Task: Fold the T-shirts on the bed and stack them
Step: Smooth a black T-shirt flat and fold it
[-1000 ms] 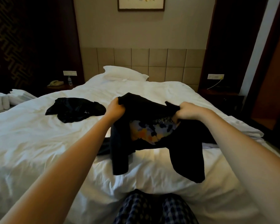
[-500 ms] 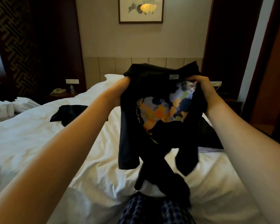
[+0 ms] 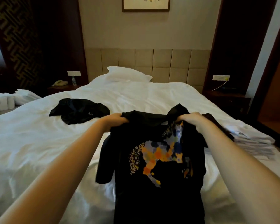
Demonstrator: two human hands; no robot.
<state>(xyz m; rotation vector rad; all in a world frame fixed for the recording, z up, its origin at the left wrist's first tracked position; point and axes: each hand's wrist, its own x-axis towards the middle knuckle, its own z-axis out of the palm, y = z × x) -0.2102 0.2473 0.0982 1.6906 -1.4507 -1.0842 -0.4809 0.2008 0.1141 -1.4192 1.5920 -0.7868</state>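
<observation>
I hold the printed black T-shirt by its shoulders over the near part of the bed. The left hand is clamped on one shoulder and the right hand on the other, which is bunched. The hands are apart and about level, neither nearer. The long axis runs far to near: collar far, hem hanging toward me, print facing up. A second black T-shirt lies crumpled far left. No legible writing or label.

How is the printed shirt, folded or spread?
Spread, unfolded: left hand and right hand grip the printed shirt by its top, print showing.
</observation>
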